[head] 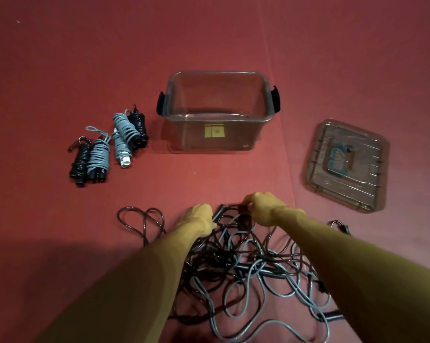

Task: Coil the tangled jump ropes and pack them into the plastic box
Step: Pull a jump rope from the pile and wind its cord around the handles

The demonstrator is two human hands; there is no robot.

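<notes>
Red cloth (60,58) covers the whole surface. At far left lie four wound-up ropes in two pairs: a black bundle (81,158) touching a grey bundle (98,155), then, a little farther back, a second grey bundle (123,136) with a white end, pressed against a second black bundle (138,128). All four sit outside the plastic box, off its left side.

Nearer the viewer, a black loop (144,219) strays out flat from the left edge of the tangled ropes (246,263), a heap of black and grey-blue cord at bottom centre, between and under the forearms. The left hand (200,217) rests on the heap's far edge with its fingers curled down around black strands, just beside a black handle (220,212) that sticks up. The right hand (263,209) is close by, its fingertips pinching a dark knot of cord at the top of the heap.

Beyond the hands the plastic box (218,134) stands upright and open, clear-walled, with a yellowish label (214,131) on its near side and a black latch (161,103) at each end. No rope lies inside it.

To the right, well apart from the box, its clear lid (347,167) lies flat on the cloth. Another black handle (342,227) pokes out past the right forearm, which hides part of the heap.
</notes>
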